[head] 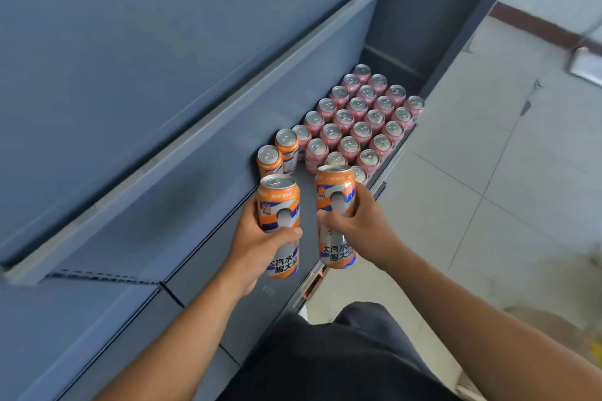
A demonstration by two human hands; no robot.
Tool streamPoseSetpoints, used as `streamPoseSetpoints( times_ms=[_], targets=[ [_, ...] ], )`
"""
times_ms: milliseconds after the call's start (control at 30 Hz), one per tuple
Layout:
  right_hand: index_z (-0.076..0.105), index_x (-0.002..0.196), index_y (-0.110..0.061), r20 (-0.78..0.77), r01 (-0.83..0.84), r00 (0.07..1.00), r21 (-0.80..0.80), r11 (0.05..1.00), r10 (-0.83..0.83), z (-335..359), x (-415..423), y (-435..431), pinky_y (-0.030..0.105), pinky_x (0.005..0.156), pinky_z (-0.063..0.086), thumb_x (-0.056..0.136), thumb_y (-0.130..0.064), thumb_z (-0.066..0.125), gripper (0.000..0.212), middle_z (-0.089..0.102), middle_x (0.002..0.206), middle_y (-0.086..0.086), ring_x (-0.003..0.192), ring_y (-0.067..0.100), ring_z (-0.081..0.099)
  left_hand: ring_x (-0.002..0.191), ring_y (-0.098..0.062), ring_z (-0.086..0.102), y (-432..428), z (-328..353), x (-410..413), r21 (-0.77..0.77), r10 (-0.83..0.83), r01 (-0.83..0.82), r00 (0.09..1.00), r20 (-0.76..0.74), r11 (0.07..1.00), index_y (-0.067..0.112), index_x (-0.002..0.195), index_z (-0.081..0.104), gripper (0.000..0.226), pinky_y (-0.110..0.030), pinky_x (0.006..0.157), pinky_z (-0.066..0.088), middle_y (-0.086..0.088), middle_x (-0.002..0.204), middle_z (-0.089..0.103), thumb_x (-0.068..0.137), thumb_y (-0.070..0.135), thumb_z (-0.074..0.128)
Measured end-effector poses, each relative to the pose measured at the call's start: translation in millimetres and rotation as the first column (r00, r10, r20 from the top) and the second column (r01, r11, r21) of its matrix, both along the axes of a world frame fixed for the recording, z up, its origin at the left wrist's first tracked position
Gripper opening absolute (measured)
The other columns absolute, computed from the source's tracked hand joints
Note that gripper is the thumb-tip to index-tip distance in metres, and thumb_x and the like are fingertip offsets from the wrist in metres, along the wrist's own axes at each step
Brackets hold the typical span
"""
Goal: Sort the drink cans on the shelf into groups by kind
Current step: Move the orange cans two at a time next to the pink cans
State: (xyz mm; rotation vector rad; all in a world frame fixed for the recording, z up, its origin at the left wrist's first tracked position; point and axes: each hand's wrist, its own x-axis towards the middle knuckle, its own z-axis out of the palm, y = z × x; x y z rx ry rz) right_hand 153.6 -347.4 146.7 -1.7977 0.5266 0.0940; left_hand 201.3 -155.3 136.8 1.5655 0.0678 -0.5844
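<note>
Done: pink cans [358, 120] stand packed in 1 block at the far end of the shelf [208, 238]; 2 orange cans [269, 158] stand together just beside it.
Hands: left hand [257, 244] grips the left-hand can [280, 202] and right hand [355, 221] grips the right-hand can [335, 192], both orange and held above the shelf.
Left: probably these 2 joining the orange pair.
Hidden: the shelf's near end is cut off; pink labels are blurred.

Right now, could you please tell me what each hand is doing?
Left hand: grips an orange can round its middle.
Right hand: grips another orange can, held above the shelf.
</note>
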Motion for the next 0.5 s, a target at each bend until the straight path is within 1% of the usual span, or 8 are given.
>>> streamPoseSetpoints(
  times_ms=[33,100,133,200,300,367,467,500],
  targets=[
    [0.055,0.118,-0.027,-0.016,-0.033,0.999,-0.036,0.999,0.032,-3.4,9.0,-2.9,0.031,0.080,0.060,0.076,-0.035,0.082,0.051,0.072,0.100,-0.010,0.089,0.006,0.071,0.088,-0.010,0.072,-1.5,-2.7,5.7,0.000,0.007,-0.007,1.000,-0.004,1.000,0.032,0.111,0.056,0.055,-0.024,0.071,0.055,0.010,0.098,0.074,0.075,-0.004,0.078],
    [0.052,0.121,-0.029,-0.040,-0.092,0.995,-0.086,0.992,0.089,-8.9,25.9,-8.7,0.026,0.079,0.058,0.070,-0.039,0.085,0.060,0.071,0.101,-0.013,0.089,0.002,0.069,0.091,-0.010,0.072,-4.9,-9.6,16.2,0.005,0.025,-0.025,1.000,-0.018,1.000,0.035,0.110,0.055,0.057,-0.026,0.073,0.055,0.010,0.099,0.074,0.075,-0.004,0.078],
    [0.052,0.122,-0.029,-0.046,-0.128,0.991,-0.098,0.987,0.124,-11.2,34.1,-11.0,0.024,0.079,0.057,0.070,-0.039,0.086,0.064,0.070,0.102,-0.015,0.090,0.000,0.069,0.092,-0.010,0.072,-6.5,-13.7,21.1,0.009,0.035,-0.035,0.999,-0.023,0.999,0.036,0.111,0.055,0.059,-0.029,0.076,0.055,0.010,0.100,0.074,0.075,-0.003,0.079],
    [0.051,0.124,-0.029,-0.062,-0.189,0.981,-0.094,0.977,0.184,-16.7,50.5,-16.7,0.024,0.082,0.056,0.068,-0.038,0.087,0.068,0.070,0.105,-0.017,0.093,-0.002,0.067,0.095,-0.009,0.071,-10.6,-21.0,30.3,0.022,0.054,-0.053,0.998,-0.027,0.998,0.036,0.114,0.054,0.062,-0.032,0.081,0.055,0.010,0.102,0.073,0.072,0.000,0.082],
    [0.049,0.121,-0.030,-0.091,-0.251,0.965,-0.051,0.967,0.246,-28.4,77.4,-28.2,0.025,0.085,0.055,0.066,-0.030,0.090,0.068,0.070,0.103,-0.017,0.094,-0.003,0.067,0.098,-0.008,0.070,-22.0,-30.2,43.4,0.060,0.077,-0.075,0.997,-0.023,0.995,0.037,0.116,0.052,0.065,-0.036,0.089,0.056,0.012,0.104,0.072,0.072,-0.001,0.083],
    [0.049,0.120,-0.030,-0.100,-0.290,0.953,-0.021,0.957,0.286,-34.2,96.2,-37.4,0.025,0.083,0.055,0.065,-0.023,0.090,0.069,0.070,0.101,-0.016,0.094,-0.002,0.067,0.100,-0.008,0.070,-31.9,-37.2,50.9,0.082,0.114,-0.113,0.993,-0.007,0.990,0.037,0.116,0.053,0.065,-0.039,0.093,0.056,0.013,0.106,0.072,0.072,-0.003,0.082],
    [0.050,0.111,-0.033,-0.113,-0.372,0.921,0.027,0.928,0.372,-41.3,126.0,-52.0,0.016,0.076,0.054,0.065,-0.014,0.090,0.065,0.071,0.095,-0.019,0.089,-0.004,0.068,0.105,-0.012,0.069,-47.3,-49.2,60.2,0.137,0.193,-0.192,0.981,0.005,0.972,0.035,0.121,0.056,0.069,-0.045,0.097,0.055,0.008,0.114,0.072,0.068,0.003,0.087],
    [0.049,0.110,-0.033,-0.120,-0.400,0.908,0.040,0.916,0.402,-44.2,135.6,-57.0,0.017,0.076,0.054,0.064,-0.012,0.091,0.066,0.071,0.095,-0.018,0.089,-0.004,0.068,0.107,-0.015,0.069,-52.1,-52.5,63.1,0.149,0.214,-0.213,0.977,0.009,0.966,0.035,0.122,0.057,0.070,-0.048,0.097,0.054,0.005,0.116,0.071,0.066,0.007,0.088]
  ],
)
